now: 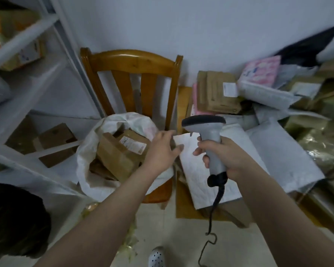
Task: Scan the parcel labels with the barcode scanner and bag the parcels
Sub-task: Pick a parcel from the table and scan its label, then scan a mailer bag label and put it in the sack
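The right hand [223,157] is gripping the grey barcode scanner [207,132], fingers curled round its handle, just above a white parcel [193,170] lying at the front of the parcel pile. The left hand [161,151] is reaching to that parcel's corner, fingers loose and spread, beside the white bag [89,151] of brown boxes [120,155] sitting on a chair [131,60].

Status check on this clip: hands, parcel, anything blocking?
Right hand grips barcode scanner. Left hand at white mailer corner, grip unclear. Sack on chair open, nothing blocking.
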